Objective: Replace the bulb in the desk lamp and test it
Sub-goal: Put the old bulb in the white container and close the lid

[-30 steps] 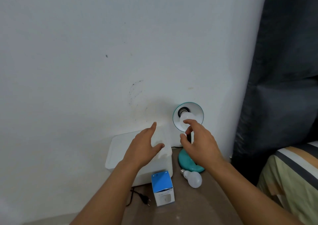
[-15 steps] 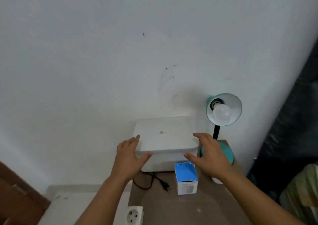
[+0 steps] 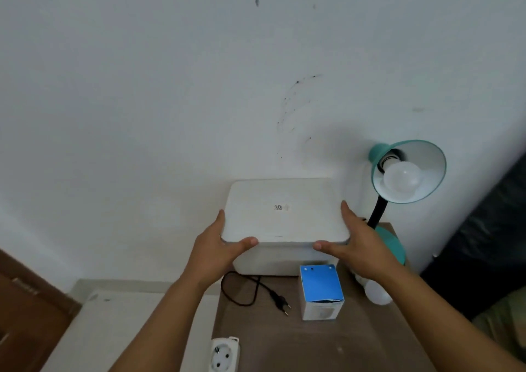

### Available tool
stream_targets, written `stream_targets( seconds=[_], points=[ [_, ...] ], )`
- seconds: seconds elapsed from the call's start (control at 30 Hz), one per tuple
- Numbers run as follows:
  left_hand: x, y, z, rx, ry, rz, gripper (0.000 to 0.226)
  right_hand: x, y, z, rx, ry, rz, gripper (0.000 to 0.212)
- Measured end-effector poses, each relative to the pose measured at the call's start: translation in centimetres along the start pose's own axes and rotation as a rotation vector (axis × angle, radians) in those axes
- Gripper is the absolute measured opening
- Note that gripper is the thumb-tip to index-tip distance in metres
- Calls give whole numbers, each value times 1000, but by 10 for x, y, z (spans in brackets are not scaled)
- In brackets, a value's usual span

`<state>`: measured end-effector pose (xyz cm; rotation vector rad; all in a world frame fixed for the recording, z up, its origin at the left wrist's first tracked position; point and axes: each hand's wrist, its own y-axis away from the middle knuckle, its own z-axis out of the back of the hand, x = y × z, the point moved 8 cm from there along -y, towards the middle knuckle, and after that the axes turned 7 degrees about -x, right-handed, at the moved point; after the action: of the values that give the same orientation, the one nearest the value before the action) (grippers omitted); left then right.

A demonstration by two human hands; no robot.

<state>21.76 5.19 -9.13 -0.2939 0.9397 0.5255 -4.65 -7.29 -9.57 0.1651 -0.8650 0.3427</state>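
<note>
While arms reach forward, both hands clasp the white box.

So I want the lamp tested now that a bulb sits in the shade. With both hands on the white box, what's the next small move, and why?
Probably let go of the white box and have the left hand pick up the plug. It lies loose on the table, the power strip socket is empty, and the bulb in the lamp is unlit. The right hand is also on the box.
</note>
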Motion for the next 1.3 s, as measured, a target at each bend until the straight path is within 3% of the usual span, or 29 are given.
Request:
stream_targets(
  seconds=[0.2,0.4,0.7,0.93,1.13,1.3],
  points=[
    [-8,0,8,-68,47,-33,114,8,2,10,-80,3,34,122],
    [-30,24,28,-138,14,-94,111,22,20,22,-119,-18,60,133],
    [-40,126,39,-175,0,-140,92,15,121,28,-132,-114,116,98],
    [-24,210,11,-137,16,-102,93,-38,199,32,-64,-31,35,121],
    [-5,255,-23,-53,-47,-68,91,-84,255,35,-48,49,-67,123],
    [15,285,-47,9,-144,-26,109,-118,287,30,4,120,-130,126]
  ],
)
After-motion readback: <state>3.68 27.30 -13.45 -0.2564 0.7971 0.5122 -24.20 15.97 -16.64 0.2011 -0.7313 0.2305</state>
